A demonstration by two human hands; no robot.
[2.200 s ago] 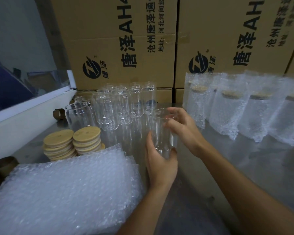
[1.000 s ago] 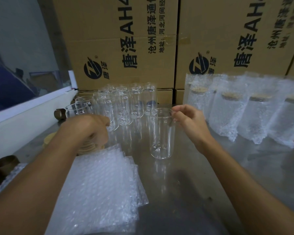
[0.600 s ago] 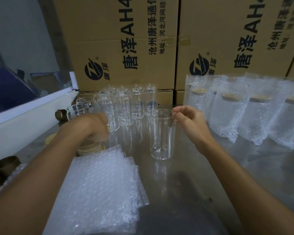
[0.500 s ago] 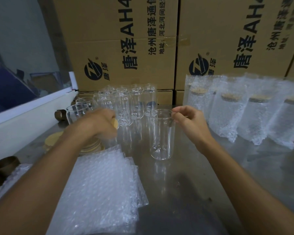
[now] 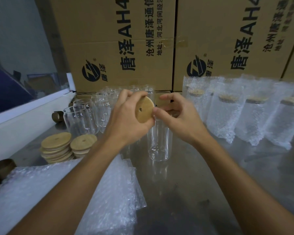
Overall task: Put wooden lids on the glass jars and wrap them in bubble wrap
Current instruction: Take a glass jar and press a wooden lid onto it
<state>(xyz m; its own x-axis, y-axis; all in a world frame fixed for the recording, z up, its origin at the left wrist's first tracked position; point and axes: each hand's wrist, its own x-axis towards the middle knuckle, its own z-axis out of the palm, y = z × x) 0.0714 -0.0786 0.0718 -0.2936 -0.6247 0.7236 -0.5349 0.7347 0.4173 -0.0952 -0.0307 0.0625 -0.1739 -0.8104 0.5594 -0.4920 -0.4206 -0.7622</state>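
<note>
Bubble wrap sheets (image 5: 61, 192), pebbled and translucent, are piled at the left, cut off by the frame. Behind them two stacks of round wooden lids (image 5: 66, 148) are seen. One round wooden lid (image 5: 145, 110), pierced by a small hole, is gripped tilted by the curled fingers of the left hand (image 5: 127, 121). The right hand (image 5: 178, 116) pinches the rim of the upright glass jar (image 5: 159, 143); its mouth is hidden. Wrapped jars (image 5: 241, 112) are lined up right, on a dull metal table (image 5: 185, 184), before cardboard boxes (image 5: 122, 44).

lid stacks (image 5: 67, 146) left of jar (image 5: 159, 141), bubble wrap sheets (image 5: 58, 192) in front, wrapped jars (image 5: 236, 112) right
</note>
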